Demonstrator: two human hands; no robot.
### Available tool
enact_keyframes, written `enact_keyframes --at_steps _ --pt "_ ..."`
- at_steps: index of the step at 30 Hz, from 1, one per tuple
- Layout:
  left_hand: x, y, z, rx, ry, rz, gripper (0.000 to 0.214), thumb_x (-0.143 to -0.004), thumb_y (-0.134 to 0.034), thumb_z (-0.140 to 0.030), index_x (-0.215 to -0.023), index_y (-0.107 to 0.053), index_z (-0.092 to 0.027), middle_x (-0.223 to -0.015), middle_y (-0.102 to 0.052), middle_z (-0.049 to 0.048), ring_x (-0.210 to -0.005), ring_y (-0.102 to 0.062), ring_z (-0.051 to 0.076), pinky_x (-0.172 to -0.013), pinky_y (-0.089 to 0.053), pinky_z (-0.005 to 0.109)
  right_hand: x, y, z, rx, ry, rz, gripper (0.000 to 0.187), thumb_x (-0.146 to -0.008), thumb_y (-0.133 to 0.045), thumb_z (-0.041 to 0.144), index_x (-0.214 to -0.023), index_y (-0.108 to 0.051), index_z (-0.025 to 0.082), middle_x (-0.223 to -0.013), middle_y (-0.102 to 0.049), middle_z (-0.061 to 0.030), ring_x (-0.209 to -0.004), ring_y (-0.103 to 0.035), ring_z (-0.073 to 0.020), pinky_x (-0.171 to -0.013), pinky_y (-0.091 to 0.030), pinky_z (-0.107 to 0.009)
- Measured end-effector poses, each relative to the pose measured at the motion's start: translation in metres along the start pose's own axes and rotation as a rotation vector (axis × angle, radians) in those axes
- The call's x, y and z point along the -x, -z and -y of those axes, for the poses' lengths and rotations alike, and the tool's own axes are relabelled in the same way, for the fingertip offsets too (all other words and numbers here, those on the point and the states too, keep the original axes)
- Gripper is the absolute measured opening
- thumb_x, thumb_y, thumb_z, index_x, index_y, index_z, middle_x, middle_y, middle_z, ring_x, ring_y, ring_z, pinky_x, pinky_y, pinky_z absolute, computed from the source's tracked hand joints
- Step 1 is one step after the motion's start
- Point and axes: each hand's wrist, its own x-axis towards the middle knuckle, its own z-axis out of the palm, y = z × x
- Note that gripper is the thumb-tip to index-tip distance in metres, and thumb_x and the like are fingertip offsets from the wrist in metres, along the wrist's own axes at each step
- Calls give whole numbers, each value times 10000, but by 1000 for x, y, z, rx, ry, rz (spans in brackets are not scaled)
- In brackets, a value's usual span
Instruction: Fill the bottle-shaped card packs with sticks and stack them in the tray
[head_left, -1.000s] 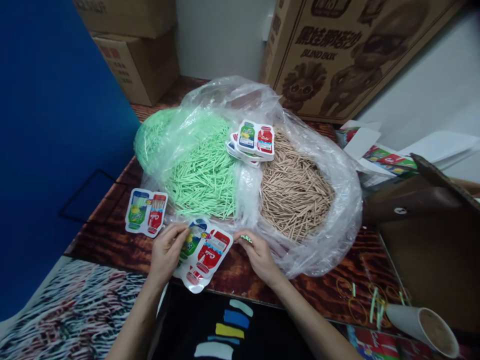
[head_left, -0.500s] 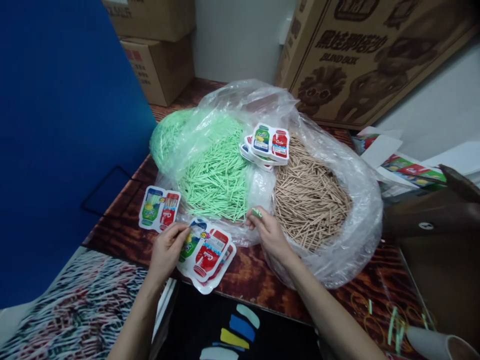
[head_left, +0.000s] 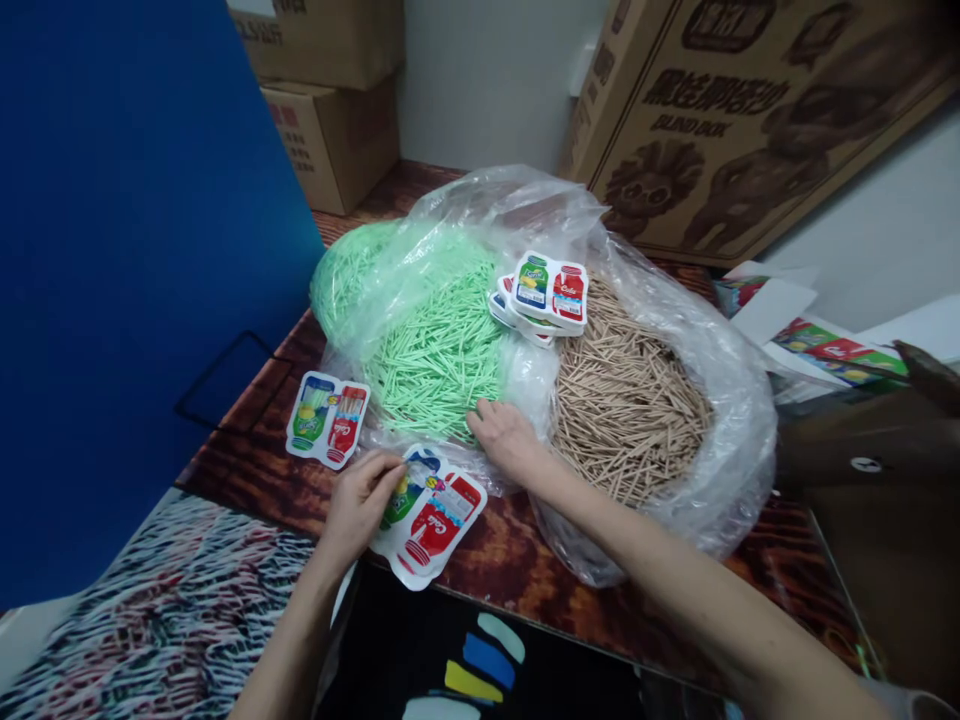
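My left hand (head_left: 361, 502) pinches the left edge of a bottle-printed packet (head_left: 433, 514) lying at the table's front edge. My right hand (head_left: 507, 437) reaches into the pile of green sticks (head_left: 435, 345) inside a clear plastic bag (head_left: 742, 440), fingers curled down on the sticks. What those fingers hold is hidden. A pile of brown sticks (head_left: 630, 405) fills the bag's right half. A small stack of the same packets (head_left: 546, 292) rests on top between the two piles. Another packet (head_left: 328, 418) lies flat to the left of the bag.
A blue panel (head_left: 135, 250) stands at the left. Cardboard boxes (head_left: 330, 110) and a large printed carton (head_left: 735, 110) line the back. Papers (head_left: 810, 330) and a dark brown box (head_left: 870, 470) sit at right. A striped cloth (head_left: 172, 620) lies at front left.
My right hand has moved from the table edge by the packet up into the green sticks. The left hand stays on the packet. The view has shifted slightly.
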Motion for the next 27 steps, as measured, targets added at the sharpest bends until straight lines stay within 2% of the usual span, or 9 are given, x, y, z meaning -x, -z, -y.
enact_keyframes --at_steps 3,6,9,12,13,15,20,23,27 --pt "0 -5 -4 26 -10 8 162 -840 -562 -284 -739 -634 -180 -756 -618 25 -726 -592 162 -679 -455 256 -2 1 -5 -84 -59 -41 179 -900 -424 86 -940 -577 170 -940 -569 -101 -816 -493 -208 -699 -364 -305" --pt "0 -12 -9 96 -20 10 153 -844 -565 -280 -756 -640 -179 -784 -628 30 -762 -596 165 -711 -460 260 -2 6 -9 -429 -207 -193 161 -893 -429 122 -844 -572 178 -913 -560 -81 -821 -496 -195 -713 -384 -294" --pt "0 -23 -12 183 -5 24 157 -835 -582 -289 -754 -651 -174 -790 -631 31 -777 -594 167 -712 -465 258 2 15 -7 -1099 -360 -330 149 -877 -481 264 -774 -557 187 -845 -579 -52 -824 -534 -193 -767 -423 -325" --pt "0 -34 -14 263 51 62 171 -818 -602 -313 -755 -672 -171 -777 -633 25 -753 -587 162 -689 -467 250 12 28 1 -1886 -423 -246 195 -830 -575 396 -844 -551 202 -770 -626 -19 -768 -601 -188 -782 -469 -362" --pt "0 -38 -15 287 75 84 176 -817 -604 -321 -762 -678 -171 -775 -635 21 -745 -585 158 -685 -466 246 16 32 3 -2086 -427 -206 213 -810 -612 402 -876 -543 211 -771 -644 -11 -771 -621 -188 -793 -480 -371" --pt "0 -46 -17 326 117 135 189 -817 -603 -334 -773 -686 -171 -772 -635 17 -729 -577 152 -679 -462 240 23 38 8 -2329 -449 -189 228 -784 -667 358 -907 -525 229 -817 -676 -6 -817 -651 -191 -822 -494 -385" --pt "-2 -62 -25 436 212 193 205 -786 -630 -357 -759 -680 -161 -761 -631 21 -727 -566 160 -670 -464 244 34 40 15 -2393 -540 -261 147 -821 -629 305 -869 -509 234 -929 -709 -32 -916 -673 -210 -828 -522 -410" --pt "0 -71 -28 526 293 152 193 -768 -652 -352 -773 -680 -161 -760 -639 11 -717 -567 151 -667 -463 240 44 36 18 -2326 -545 -252 163 -825 -614 348 -875 -515 229 -897 -717 -41 -903 -681 -223 -796 -532 -405" --pt "2 -80 -32 568 335 133 188 -765 -662 -345 -792 -690 -162 -783 -654 19 -730 -576 157 -672 -462 248 60 34 20 -2188 -550 -319 218 -793 -647 389 -833 -539 204 -922 -704 -61 -871 -671 -218 -763 -534 -361"
